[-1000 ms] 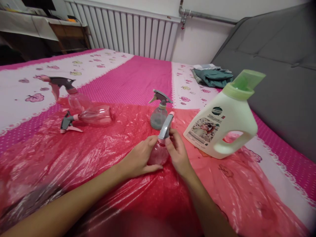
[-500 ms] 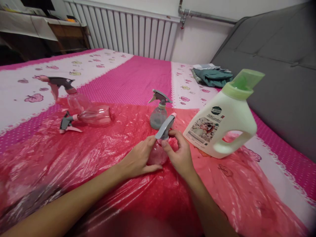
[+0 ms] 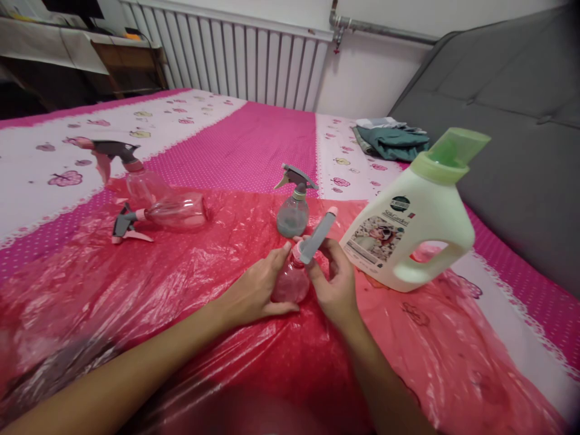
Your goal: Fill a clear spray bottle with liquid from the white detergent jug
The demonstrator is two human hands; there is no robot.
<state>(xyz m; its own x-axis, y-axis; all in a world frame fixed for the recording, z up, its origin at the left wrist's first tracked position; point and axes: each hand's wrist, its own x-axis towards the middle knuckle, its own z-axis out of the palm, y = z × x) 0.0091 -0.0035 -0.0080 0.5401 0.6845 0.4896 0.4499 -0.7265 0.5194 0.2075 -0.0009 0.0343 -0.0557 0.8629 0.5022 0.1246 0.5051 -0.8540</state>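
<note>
My left hand (image 3: 256, 289) wraps around a small clear pink spray bottle (image 3: 290, 285) standing on the red plastic sheet (image 3: 136, 302). My right hand (image 3: 333, 279) grips the bottle's grey trigger head (image 3: 317, 235), which tilts up to the right above the neck. A large white detergent jug with a green cap (image 3: 414, 214) stands just right of my right hand. A grey spray bottle (image 3: 293, 208) stands right behind the one I hold.
Two more pink spray bottles are at the left, one upright (image 3: 131, 172) and one lying on its side (image 3: 167, 214). Folded dark clothes (image 3: 392, 140) lie at the back right by a grey headboard (image 3: 521, 121). A white radiator (image 3: 235, 54) lines the far wall.
The trigger head has turned and tipped toward the right under my right hand. My left hand and the bottle body have stayed in place.
</note>
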